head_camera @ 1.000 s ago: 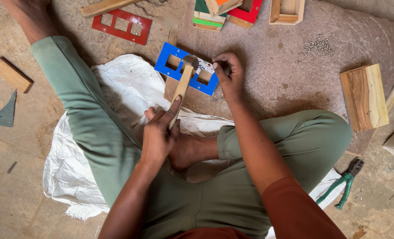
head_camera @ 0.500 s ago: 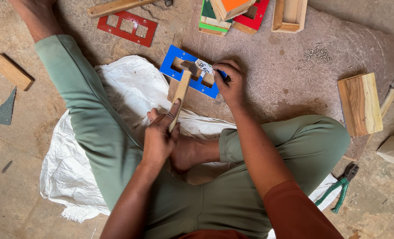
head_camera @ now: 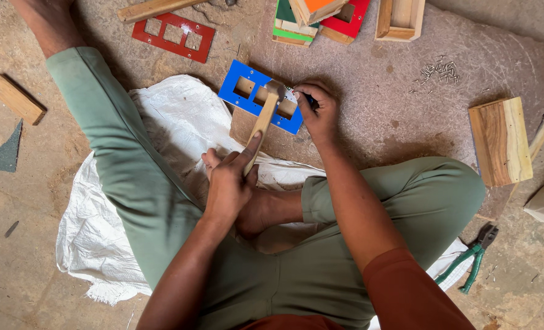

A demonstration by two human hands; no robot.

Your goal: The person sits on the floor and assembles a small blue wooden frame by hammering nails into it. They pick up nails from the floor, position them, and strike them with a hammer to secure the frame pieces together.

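Note:
My left hand [head_camera: 229, 180] grips the wooden handle of a hammer [head_camera: 261, 125]. Its metal head lies over a blue panel [head_camera: 238, 88] with rectangular cut-outs, flat on the stone floor in front of me. My right hand [head_camera: 318, 110] rests on the panel's right end, thumb and fingers pinched on something small and dark right beside the hammer head; what it is cannot be made out. I sit cross-legged in green trousers on a white sack [head_camera: 162, 122].
A red cut-out panel [head_camera: 174, 33] and a wooden strip [head_camera: 152, 9] lie beyond the blue panel. Coloured wooden pieces [head_camera: 311, 18], an open wooden frame [head_camera: 400, 18] and loose nails [head_camera: 440, 67] lie further right. A wood block [head_camera: 499, 140] and green-handled pliers [head_camera: 470, 260] lie to the right.
The hammer tipped up half a second ago and its head is now down beside my right fingers. My right hand stays pinched at the blue panel.

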